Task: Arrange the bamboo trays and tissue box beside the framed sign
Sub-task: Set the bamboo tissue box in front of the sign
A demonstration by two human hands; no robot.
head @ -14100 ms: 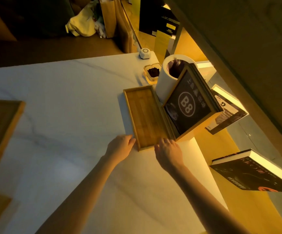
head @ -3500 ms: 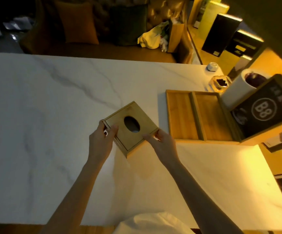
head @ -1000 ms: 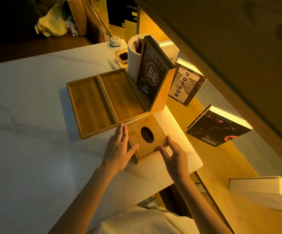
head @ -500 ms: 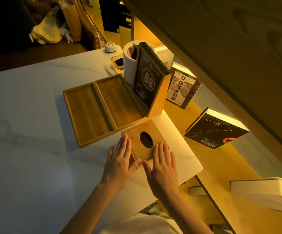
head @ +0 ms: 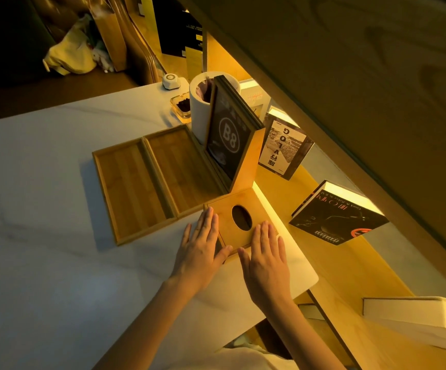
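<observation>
- Left hand (head: 199, 249) lies flat, fingers (head: 208, 222) spread wide, palm on the desk (head: 43, 263), fingertips at the near-left edge of the tissue box (head: 239, 222). Nothing gripped.
- Right hand (head: 266, 259) also flat and splayed, fingertips on the near-right top of the box, pressing or nudging rather than holding.
- Tissue box sits flat on the desk near the rounded corner, oval slot up. Its far corner meets the base of the framed sign (head: 230, 140); its far-left edge is just beside the near end of the inner tray.
- Two bamboo trays lie side by side, long edges touching: outer tray (head: 128, 182) on the left, inner tray (head: 182, 166) against the sign's foot.
- Sign stands upright, "B8" face toward the trays. Behind it: white cylinder (head: 199, 113), small glass dish (head: 182, 105), white puck (head: 171, 80).
- Judgement: task looks nearly done. Both trays and the box are placed beside the sign.
- Left, likely: a final squaring of the box, then hands off. The box looks slightly rotated against the tray line; cannot tell whether that is lens distortion.
</observation>
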